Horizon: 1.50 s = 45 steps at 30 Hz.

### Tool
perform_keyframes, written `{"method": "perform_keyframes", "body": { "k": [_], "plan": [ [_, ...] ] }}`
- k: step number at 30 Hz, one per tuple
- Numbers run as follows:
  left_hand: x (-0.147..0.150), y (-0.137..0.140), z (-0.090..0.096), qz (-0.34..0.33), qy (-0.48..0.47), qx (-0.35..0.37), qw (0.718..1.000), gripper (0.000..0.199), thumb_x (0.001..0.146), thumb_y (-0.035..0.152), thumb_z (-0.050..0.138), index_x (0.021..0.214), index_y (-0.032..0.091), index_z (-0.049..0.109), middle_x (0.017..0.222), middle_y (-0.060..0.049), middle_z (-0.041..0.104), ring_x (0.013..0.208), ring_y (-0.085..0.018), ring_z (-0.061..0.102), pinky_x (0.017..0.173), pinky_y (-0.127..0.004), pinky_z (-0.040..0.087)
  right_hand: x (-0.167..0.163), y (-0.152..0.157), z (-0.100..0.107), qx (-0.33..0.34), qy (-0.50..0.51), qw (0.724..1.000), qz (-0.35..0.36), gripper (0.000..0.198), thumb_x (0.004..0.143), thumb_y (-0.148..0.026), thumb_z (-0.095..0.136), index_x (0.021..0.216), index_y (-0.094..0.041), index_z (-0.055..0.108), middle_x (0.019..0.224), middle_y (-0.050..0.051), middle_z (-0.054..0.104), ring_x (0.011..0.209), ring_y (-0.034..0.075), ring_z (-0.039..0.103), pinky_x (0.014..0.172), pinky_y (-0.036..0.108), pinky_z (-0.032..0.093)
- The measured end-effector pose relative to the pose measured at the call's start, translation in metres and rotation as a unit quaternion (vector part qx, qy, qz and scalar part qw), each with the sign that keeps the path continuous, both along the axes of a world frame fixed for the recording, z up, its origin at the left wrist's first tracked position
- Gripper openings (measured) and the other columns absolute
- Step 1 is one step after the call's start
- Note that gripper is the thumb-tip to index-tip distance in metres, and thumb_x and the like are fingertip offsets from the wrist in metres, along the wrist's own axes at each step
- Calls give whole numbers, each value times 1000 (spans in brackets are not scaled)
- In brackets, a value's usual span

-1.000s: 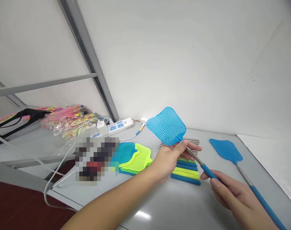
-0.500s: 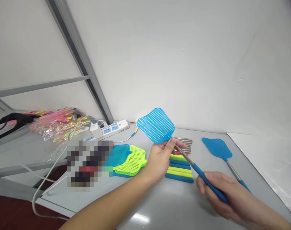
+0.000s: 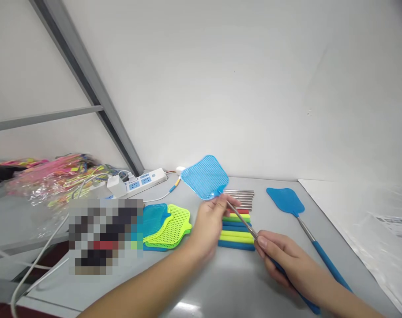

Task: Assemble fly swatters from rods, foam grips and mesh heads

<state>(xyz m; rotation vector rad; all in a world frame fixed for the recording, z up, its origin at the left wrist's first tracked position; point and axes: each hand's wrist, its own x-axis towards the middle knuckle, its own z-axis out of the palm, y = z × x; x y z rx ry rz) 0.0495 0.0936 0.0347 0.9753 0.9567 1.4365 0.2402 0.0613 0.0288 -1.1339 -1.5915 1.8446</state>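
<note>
Swatter [image 3: 205, 176], neck [image 3: 218, 193] in left hand [image 3: 208, 224], handle [image 3: 310, 304] in right hand [image 3: 283, 260]

A white wall [image 3: 201, 97] rises behind the grey table [image 3: 234, 282] and metal frame [image 3: 95, 88].

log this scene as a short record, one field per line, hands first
left hand: left hand holds the blue fly swatter near its mesh head
right hand: right hand grips its handle
second swatter: lying on the table, right side
loose swatter heads: blue and yellow-green, overlapping
metal rods: in a row, nearer the wall than the coloured grips
power strip: back left
</note>
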Motion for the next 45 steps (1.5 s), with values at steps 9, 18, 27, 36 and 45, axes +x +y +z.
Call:
{"method": "perform_keyframes", "body": {
  "k": [9, 18, 27, 36, 45],
  "plan": [
    [-21, 12, 28, 104, -78, 97, 987, 32, 87, 48, 63, 78, 18, 62, 77, -1, 60, 70, -11, 51, 68, -23, 44, 12, 4, 5, -15, 55, 996, 62, 42, 99, -51, 39, 71, -20, 45, 42, -9, 38, 35, 6, 28, 39, 18, 27],
    [25, -24, -1, -188, 54, 35, 980, 34, 92, 46, 54, 88, 15, 67, 67, -3, 63, 66, -16, 60, 72, -30, 47, 8, 11, 2, -30, 52, 997, 39, 42, 96, -56, 42, 81, -19, 54, 36, -12, 34, 27, 4, 16, 29, 18, 14],
    [3, -18, 23, -47, 76, 85, 992, 30, 94, 41, 52, 82, 18, 68, 83, -5, 68, 81, -17, 58, 79, -29, 44, 1, 3, 30, -72, 89, 992, 55, 43, 98, -53, 40, 69, -21, 41, 42, -11, 31, 37, 6, 18, 39, 19, 19],
    [-38, 21, 45, 173, -126, 107, 971, 25, 87, 36, 65, 73, 16, 60, 75, 0, 55, 62, -9, 44, 60, -20, 39, 3, 5, 21, -25, 19, 997, 75, 45, 96, -60, 40, 72, -22, 40, 47, -10, 31, 42, 7, 20, 39, 20, 18],
    [-42, 28, 39, 217, -136, 134, 957, 31, 84, 46, 67, 79, 17, 59, 74, 2, 54, 57, -7, 43, 57, -19, 39, 17, 13, 25, 85, -94, 989, 82, 47, 95, -62, 35, 73, -21, 43, 56, -7, 35, 51, 10, 28, 50, 23, 25]
  ]
}}
